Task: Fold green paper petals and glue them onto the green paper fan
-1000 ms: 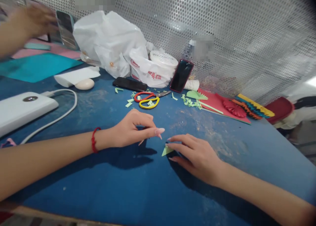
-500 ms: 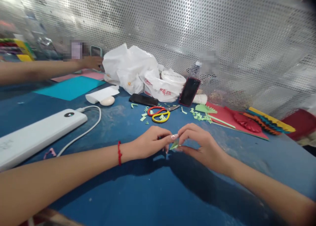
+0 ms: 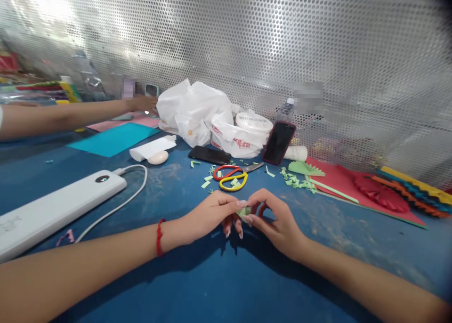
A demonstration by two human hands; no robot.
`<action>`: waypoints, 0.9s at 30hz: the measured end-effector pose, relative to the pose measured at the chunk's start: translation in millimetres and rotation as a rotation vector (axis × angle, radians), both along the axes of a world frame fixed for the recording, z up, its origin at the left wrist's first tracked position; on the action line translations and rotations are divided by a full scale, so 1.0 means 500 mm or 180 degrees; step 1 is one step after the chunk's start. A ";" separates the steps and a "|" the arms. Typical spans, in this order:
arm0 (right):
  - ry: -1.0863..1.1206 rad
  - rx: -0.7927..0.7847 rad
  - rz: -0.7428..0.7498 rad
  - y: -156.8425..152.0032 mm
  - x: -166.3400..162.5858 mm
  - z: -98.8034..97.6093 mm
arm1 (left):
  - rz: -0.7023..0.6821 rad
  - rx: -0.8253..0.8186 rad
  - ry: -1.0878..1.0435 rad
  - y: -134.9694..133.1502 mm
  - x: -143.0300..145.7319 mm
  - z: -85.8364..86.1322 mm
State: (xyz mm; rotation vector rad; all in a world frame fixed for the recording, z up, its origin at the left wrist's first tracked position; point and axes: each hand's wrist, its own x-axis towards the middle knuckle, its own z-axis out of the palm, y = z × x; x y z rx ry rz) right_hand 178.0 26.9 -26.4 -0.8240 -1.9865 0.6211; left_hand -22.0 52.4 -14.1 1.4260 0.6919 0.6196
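Observation:
My left hand [image 3: 212,215] and my right hand [image 3: 276,222] meet just above the blue table [image 3: 219,285], fingertips pinched together on a small light-green paper piece [image 3: 243,211]. Most of that paper is hidden by the fingers. A red cord bracelet [image 3: 159,237] circles my left wrist. Just beyond the hands lie scissors [image 3: 231,174] with red and yellow handles among green paper scraps [image 3: 295,181].
A white power bank [image 3: 52,207] with cable lies left. Behind stand a white plastic bag [image 3: 197,113], a flat black phone [image 3: 209,155], a propped phone [image 3: 278,142], red paper [image 3: 339,184] and pleated fans [image 3: 413,191]. Another person's arm [image 3: 70,116] reaches over teal paper [image 3: 113,139].
My hands came together and lifted the green paper off the table; both now pinch it. The view tilted up and the other person's arm stretched toward the back.

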 end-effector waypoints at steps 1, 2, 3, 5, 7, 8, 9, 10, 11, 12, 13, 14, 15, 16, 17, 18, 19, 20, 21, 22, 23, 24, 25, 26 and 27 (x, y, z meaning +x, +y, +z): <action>0.0050 -0.0056 0.0056 -0.001 0.002 0.003 | -0.0027 -0.0140 -0.0009 0.000 0.000 0.001; 0.0105 -0.0133 0.0087 -0.001 0.005 0.006 | -0.0037 -0.0253 -0.0017 0.000 0.000 0.002; 0.0164 -0.0213 0.0085 -0.001 0.006 0.009 | -0.0025 -0.0333 -0.0019 0.000 0.000 0.002; 0.0248 -0.0453 0.0019 0.004 0.008 0.015 | -0.0012 -0.0429 -0.0011 0.002 -0.003 0.002; 0.0308 -0.0765 -0.0042 0.009 0.008 0.018 | -0.0065 -0.0525 -0.0006 0.007 -0.008 0.002; 0.0332 -0.0918 -0.0051 0.011 0.008 0.018 | -0.0111 -0.0591 -0.0005 0.010 -0.011 0.002; 0.0353 -0.1044 -0.0049 0.013 0.008 0.018 | -0.0162 -0.0660 -0.0005 0.013 -0.014 0.003; 0.0371 -0.1126 -0.0043 0.014 0.008 0.018 | -0.0219 -0.0732 -0.0004 0.016 -0.017 0.004; 0.0384 -0.1159 -0.0044 0.014 0.008 0.017 | -0.0273 -0.0797 -0.0005 0.018 -0.019 0.006; 0.0386 -0.1149 -0.0040 0.014 0.009 0.017 | -0.0321 -0.0847 -0.0004 0.020 -0.021 0.008; 0.0384 -0.1107 -0.0041 0.014 0.009 0.016 | -0.0367 -0.0882 -0.0006 0.022 -0.022 0.010; 0.0370 -0.1042 -0.0043 0.013 0.009 0.015 | -0.0406 -0.0908 -0.0005 0.023 -0.022 0.012; 0.0353 -0.0963 -0.0046 0.013 0.010 0.015 | -0.0430 -0.0925 -0.0004 0.024 -0.022 0.013; 0.0332 -0.0884 -0.0047 0.012 0.010 0.015 | -0.0437 -0.0931 0.0000 0.024 -0.021 0.013; 0.0312 -0.0805 -0.0053 0.012 0.010 0.015 | -0.0432 -0.0935 0.0006 0.024 -0.021 0.014; 0.0287 -0.0731 -0.0059 0.011 0.010 0.015 | -0.0421 -0.0933 0.0015 0.024 -0.020 0.013; 0.0258 -0.0659 -0.0070 0.011 0.010 0.016 | -0.0406 -0.0928 0.0021 0.023 -0.020 0.013; 0.0227 -0.0582 -0.0075 0.010 0.010 0.017 | -0.0396 -0.0922 0.0026 0.023 -0.020 0.012; 0.0203 -0.0498 -0.0081 0.009 0.009 0.018 | -0.0390 -0.0919 0.0029 0.023 -0.021 0.012; 0.0178 -0.0413 -0.0088 0.009 0.009 0.018 | -0.0388 -0.0920 0.0038 0.023 -0.022 0.012; 0.0159 -0.0330 -0.0091 0.008 0.009 0.019 | -0.0393 -0.0918 0.0054 0.024 -0.023 0.011; 0.0150 -0.0257 -0.0099 0.007 0.009 0.020 | -0.0400 -0.0915 0.0063 0.024 -0.023 0.011; 0.0150 -0.0193 -0.0111 0.006 0.008 0.020 | -0.0409 -0.0912 0.0064 0.024 -0.024 0.012; 0.0150 -0.0151 -0.0124 0.006 0.008 0.020 | -0.0415 -0.0906 0.0059 0.024 -0.024 0.012; 0.0148 -0.0126 -0.0138 0.005 0.008 0.020 | -0.0425 -0.0902 0.0051 0.024 -0.024 0.012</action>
